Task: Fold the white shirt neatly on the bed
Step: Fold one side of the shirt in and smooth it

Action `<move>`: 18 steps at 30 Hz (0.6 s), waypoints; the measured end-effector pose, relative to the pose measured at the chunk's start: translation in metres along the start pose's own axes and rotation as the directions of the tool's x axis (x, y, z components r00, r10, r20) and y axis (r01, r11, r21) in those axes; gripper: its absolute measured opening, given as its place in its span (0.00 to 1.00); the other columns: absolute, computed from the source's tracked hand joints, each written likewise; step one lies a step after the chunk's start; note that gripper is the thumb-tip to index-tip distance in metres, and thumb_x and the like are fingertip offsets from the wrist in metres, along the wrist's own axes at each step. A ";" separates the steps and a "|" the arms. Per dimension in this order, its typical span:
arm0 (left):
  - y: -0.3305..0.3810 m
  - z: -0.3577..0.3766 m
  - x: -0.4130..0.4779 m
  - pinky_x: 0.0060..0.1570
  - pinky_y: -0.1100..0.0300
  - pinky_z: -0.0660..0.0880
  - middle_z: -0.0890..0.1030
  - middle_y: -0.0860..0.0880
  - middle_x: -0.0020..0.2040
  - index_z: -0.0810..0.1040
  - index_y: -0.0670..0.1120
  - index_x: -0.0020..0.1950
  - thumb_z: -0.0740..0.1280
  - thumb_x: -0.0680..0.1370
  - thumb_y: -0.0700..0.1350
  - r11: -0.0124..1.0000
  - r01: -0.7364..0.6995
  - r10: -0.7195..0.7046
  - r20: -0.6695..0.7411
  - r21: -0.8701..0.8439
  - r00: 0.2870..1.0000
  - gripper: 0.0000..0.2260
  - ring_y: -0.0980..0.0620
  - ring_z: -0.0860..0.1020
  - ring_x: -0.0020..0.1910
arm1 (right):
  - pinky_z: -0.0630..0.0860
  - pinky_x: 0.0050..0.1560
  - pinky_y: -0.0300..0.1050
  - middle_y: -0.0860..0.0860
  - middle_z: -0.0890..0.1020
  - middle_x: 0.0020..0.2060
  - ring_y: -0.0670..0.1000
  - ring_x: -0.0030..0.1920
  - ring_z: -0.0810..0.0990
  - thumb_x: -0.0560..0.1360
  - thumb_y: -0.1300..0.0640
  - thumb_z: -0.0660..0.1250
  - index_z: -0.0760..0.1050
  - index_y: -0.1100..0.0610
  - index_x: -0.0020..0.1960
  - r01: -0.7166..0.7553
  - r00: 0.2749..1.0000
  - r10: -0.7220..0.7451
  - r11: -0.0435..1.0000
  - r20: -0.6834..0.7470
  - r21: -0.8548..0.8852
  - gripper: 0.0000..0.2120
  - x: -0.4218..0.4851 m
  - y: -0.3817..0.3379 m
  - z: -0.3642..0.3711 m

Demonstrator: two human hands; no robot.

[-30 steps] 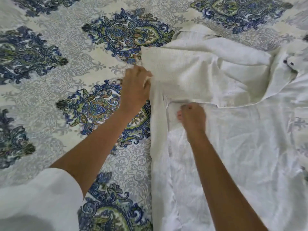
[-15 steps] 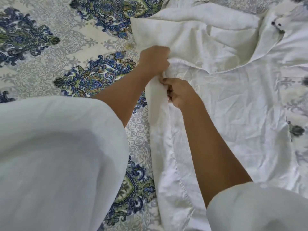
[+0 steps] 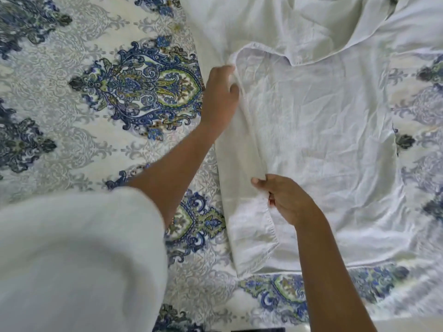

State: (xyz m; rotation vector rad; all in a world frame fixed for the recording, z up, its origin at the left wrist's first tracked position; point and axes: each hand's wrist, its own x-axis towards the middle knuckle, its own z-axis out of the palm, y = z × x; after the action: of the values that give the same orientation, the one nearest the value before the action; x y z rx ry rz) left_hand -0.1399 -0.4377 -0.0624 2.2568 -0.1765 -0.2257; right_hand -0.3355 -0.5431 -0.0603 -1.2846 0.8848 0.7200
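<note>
Left hand (image 3: 221, 97) far, back up, fingers curled round the folded edge of the white shirt (image 3: 323, 140). Left forearm bare, reaching in from near left, with a loose white sleeve (image 3: 79, 255) at the elbow. Right hand (image 3: 285, 197) nearer, thumb and fingers pinching the same edge. Right forearm bare, from near right.

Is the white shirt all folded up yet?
Not yet: white shirt mostly spread; left hand and right hand grip one turned-over edge.

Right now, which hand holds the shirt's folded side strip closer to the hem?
The right hand. It pinches the folded strip of the white shirt just above the stitched hem; the left hand grips the same strip at its far end.
</note>
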 end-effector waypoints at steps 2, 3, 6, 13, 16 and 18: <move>-0.004 -0.003 -0.068 0.58 0.64 0.63 0.72 0.40 0.59 0.73 0.38 0.61 0.59 0.73 0.32 0.999 -0.021 0.019 -0.066 -0.026 0.998 0.17 0.45 0.71 0.60 | 0.68 0.44 0.40 0.50 0.78 0.38 0.50 0.40 0.74 0.68 0.53 0.74 0.80 0.58 0.47 -0.005 0.999 0.003 0.999 0.039 0.048 0.11 -0.016 0.017 0.004; -0.006 -0.003 -0.105 0.59 0.64 0.62 0.72 0.40 0.58 0.73 0.38 0.60 0.57 0.71 0.31 0.999 -0.011 0.007 -0.076 -0.043 0.997 0.19 0.45 0.69 0.60 | 0.71 0.43 0.36 0.49 0.81 0.40 0.49 0.41 0.77 0.70 0.57 0.72 0.80 0.58 0.48 -0.010 0.999 0.006 0.998 0.053 0.068 0.09 -0.024 0.025 0.006; -0.013 0.004 -0.213 0.65 0.55 0.63 0.70 0.42 0.58 0.71 0.39 0.58 0.54 0.62 0.28 0.994 0.095 -0.099 -0.080 -0.051 0.992 0.25 0.47 0.66 0.61 | 0.71 0.44 0.34 0.51 0.82 0.48 0.48 0.49 0.79 0.71 0.62 0.70 0.78 0.60 0.56 -0.031 0.999 0.031 1.000 0.013 -0.006 0.13 -0.039 0.048 0.012; -0.028 0.034 -0.364 0.62 0.48 0.71 0.64 0.52 0.60 0.63 0.51 0.64 0.65 0.71 0.38 0.945 0.322 -0.321 0.027 -0.064 0.947 0.24 0.51 0.65 0.62 | 0.74 0.32 0.31 0.53 0.80 0.44 0.47 0.39 0.78 0.73 0.64 0.68 0.77 0.63 0.55 -0.043 0.997 0.036 0.994 -0.065 -0.104 0.11 -0.058 0.084 0.009; -0.028 0.038 -0.368 0.59 0.53 0.70 0.67 0.45 0.61 0.60 0.53 0.63 0.68 0.71 0.44 0.958 0.285 -0.283 0.061 -0.027 0.957 0.25 0.49 0.66 0.60 | 0.75 0.36 0.36 0.51 0.80 0.38 0.51 0.40 0.79 0.73 0.63 0.68 0.77 0.61 0.52 -0.042 0.998 0.038 0.996 -0.050 -0.075 0.08 -0.063 0.092 0.010; -0.032 0.038 -0.365 0.54 0.52 0.75 0.68 0.47 0.59 0.63 0.51 0.59 0.65 0.72 0.42 0.963 0.268 -0.268 0.005 0.009 0.963 0.19 0.48 0.70 0.56 | 0.77 0.34 0.35 0.51 0.81 0.40 0.50 0.41 0.79 0.74 0.63 0.68 0.77 0.62 0.54 -0.023 1.000 0.022 0.999 -0.018 -0.046 0.09 -0.063 0.096 0.010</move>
State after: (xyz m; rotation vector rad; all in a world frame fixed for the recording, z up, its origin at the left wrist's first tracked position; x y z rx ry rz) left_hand -0.5025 -0.3719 -0.0734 2.2845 0.1275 -0.3762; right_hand -0.4472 -0.5166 -0.0517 -1.3254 0.9026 0.7523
